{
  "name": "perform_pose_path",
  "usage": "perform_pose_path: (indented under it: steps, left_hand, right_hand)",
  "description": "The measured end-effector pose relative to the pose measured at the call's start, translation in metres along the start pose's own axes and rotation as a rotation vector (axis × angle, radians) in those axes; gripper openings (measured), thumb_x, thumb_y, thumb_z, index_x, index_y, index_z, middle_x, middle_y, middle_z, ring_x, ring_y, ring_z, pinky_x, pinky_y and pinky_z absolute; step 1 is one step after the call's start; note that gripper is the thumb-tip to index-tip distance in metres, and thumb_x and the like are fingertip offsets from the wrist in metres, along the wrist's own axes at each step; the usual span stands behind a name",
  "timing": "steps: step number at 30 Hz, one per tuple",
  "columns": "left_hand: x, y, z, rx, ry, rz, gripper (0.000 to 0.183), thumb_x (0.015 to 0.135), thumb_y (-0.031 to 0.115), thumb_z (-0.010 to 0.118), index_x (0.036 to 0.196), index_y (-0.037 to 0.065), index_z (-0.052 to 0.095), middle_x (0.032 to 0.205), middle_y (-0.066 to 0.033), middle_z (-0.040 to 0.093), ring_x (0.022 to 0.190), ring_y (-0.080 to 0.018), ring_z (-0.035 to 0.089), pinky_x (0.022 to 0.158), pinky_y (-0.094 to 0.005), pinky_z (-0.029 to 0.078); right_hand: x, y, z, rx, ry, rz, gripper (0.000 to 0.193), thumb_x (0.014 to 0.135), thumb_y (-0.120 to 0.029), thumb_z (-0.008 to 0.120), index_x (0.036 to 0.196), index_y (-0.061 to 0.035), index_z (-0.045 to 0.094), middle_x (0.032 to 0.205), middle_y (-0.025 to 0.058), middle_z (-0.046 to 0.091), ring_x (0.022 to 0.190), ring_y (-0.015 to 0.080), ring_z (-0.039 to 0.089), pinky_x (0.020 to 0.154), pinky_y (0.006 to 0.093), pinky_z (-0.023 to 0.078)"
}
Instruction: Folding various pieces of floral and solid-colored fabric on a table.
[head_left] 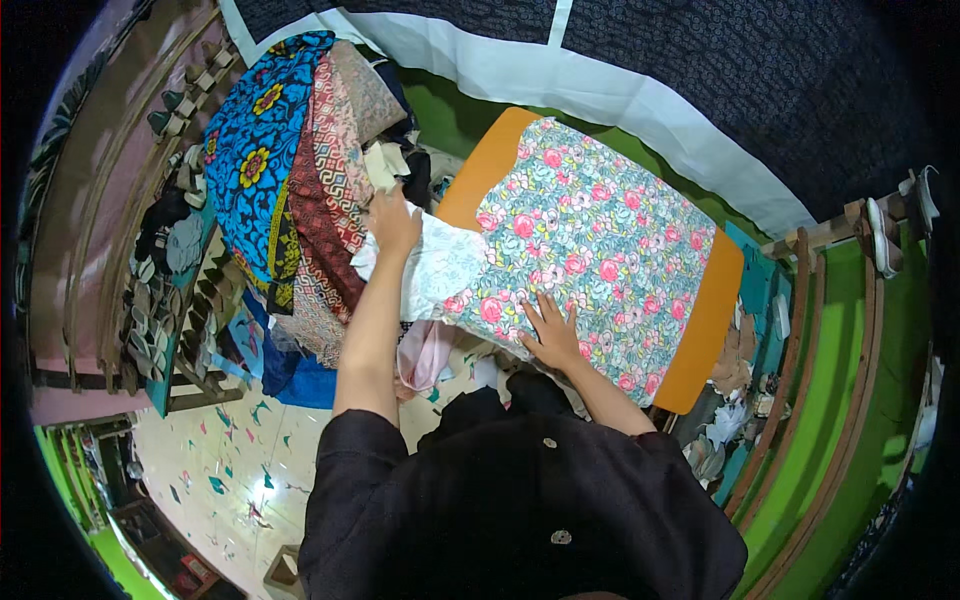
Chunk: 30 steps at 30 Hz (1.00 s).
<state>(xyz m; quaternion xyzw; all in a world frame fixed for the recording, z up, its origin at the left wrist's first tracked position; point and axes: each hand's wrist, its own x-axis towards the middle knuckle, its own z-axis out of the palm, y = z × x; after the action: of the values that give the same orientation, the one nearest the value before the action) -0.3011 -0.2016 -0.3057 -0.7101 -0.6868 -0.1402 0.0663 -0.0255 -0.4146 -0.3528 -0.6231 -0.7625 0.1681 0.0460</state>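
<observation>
Right, the orange board slants across in front of me, 2 bare ends showing, its middle covered by the floral cloth, which lies mostly flat. Over to my left bulks the fabric pile, blue, red and beige folds heaped high, its lower right side running behind my forearm. Bridging the 2 is the pale fabric, a short wrinkled stretch; whether it's the floral cloth's reverse or a separate piece, I can't make out.

Now my arms: the left reaches far forward, nearly straight, and the right comes in bent, angling leftward. My left hand is back-up at the pale fabric's far left end, hard by the pile. My right hand rests palm-down near the floral cloth's close edge, fingers spread wide, pinching nothing, palm out of sight. And those left fingers? Foreshortened, tips hidden; I can't tell whether they grip or press.
</observation>
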Motion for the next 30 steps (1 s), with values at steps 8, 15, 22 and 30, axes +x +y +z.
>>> perform_pose_path:
  steps: [8,15,22,30]
  left_hand:
    - [-0.164,-0.023,0.060,-0.844,0.184,-1.063,0.067,0.072,0.039,0.068,0.120,-0.001,0.044,0.123,-0.0187,0.044,0.110,-0.0307,0.045,0.088,-0.0367,0.040]
    - [-0.164,-0.028,0.078,-2.557,-0.145,-1.286,0.077,0.073,0.067,0.051,0.118,0.005,0.050,0.121,-0.0118,0.051,0.114,-0.0290,0.044,0.093,-0.0466,0.037]
    - [-0.132,-0.111,0.091,-2.244,-0.190,-1.186,0.044,0.091,0.032,0.045,0.122,-0.001,0.042,0.119,-0.0141,0.052,0.109,-0.0303,0.050,0.096,-0.0454,0.036]
    - [-0.112,0.052,-0.077,-1.093,-0.243,0.251,0.035,0.073,0.004,0.055,0.108,0.003,0.054,0.109,-0.0150,0.051,0.104,-0.0280,0.048,0.091,-0.0416,0.037]
  right_hand:
    - [-0.041,0.064,-0.016,-0.017,0.357,0.620,0.054,0.089,-0.033,0.039,0.137,-0.0113,0.028,0.143,0.0209,0.019,0.132,0.0377,0.016,0.099,0.0623,0.011]
    - [-0.060,0.082,-0.018,-0.002,0.113,0.760,0.056,0.091,-0.037,0.035,0.140,-0.0148,0.021,0.144,0.0203,0.013,0.134,0.0368,0.009,0.101,0.0598,0.008]
    - [-0.059,0.081,-0.015,-0.015,0.124,0.729,0.056,0.091,-0.039,0.035,0.140,-0.0161,0.021,0.144,0.0195,0.014,0.134,0.0360,0.009,0.102,0.0593,0.006]
    - [-0.064,0.088,-0.009,-0.027,0.144,0.775,0.056,0.091,-0.042,0.033,0.140,-0.0181,0.021,0.145,0.0181,0.012,0.134,0.0351,0.010,0.102,0.0593,0.005]
